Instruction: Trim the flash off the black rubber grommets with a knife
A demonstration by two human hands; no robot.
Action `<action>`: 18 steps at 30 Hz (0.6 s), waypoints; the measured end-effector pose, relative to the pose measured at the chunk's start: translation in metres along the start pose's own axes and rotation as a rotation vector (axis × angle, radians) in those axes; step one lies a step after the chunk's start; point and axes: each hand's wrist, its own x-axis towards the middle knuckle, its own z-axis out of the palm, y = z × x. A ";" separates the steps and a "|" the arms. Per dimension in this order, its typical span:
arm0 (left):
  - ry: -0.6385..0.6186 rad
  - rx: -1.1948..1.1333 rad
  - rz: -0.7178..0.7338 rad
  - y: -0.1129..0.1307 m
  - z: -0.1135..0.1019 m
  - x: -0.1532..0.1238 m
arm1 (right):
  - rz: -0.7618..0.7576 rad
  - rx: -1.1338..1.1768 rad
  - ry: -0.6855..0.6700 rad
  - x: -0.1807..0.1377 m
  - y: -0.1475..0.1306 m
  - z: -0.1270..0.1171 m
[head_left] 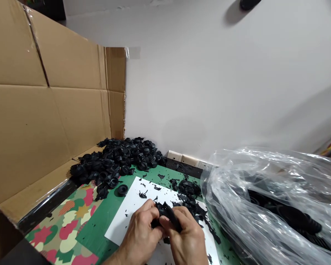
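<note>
Between my two hands is a black rubber part (165, 212) with ragged edges, held over a white board (118, 224). My left hand (143, 230) pinches its left side, thumb pressed in. Fingers of my right hand (186, 233) are wrapped around its right side. My hands hide much of the part, so its full shape does not show. Torn black scraps (190, 202) lie on the board beyond and to the right of my hands. A small black ring-shaped piece (123, 190) rests on the green mat (105, 217), left of the board.
A large heap of black rubber parts (132, 152) stands at the back left by a tall cardboard sheet (71, 106). On the right, a clear plastic bag (264, 169) holds black ribbed parts (292, 217). Power sockets (189, 160) line the wall. Patterned paper (71, 228) covers the left front.
</note>
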 end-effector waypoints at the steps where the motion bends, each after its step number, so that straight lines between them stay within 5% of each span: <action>1: 0.008 0.009 -0.013 -0.001 0.000 0.001 | -0.021 0.002 0.020 -0.001 -0.001 0.002; 9: -0.025 -0.190 0.009 0.004 0.001 -0.003 | 0.196 -0.041 -0.020 0.020 0.000 0.000; 14: -0.195 -0.440 0.150 0.011 -0.006 -0.012 | 0.273 -0.164 0.103 0.056 0.020 -0.027; 18: -0.053 -0.604 0.036 -0.002 -0.009 -0.002 | 0.263 -0.188 0.018 0.062 0.033 -0.045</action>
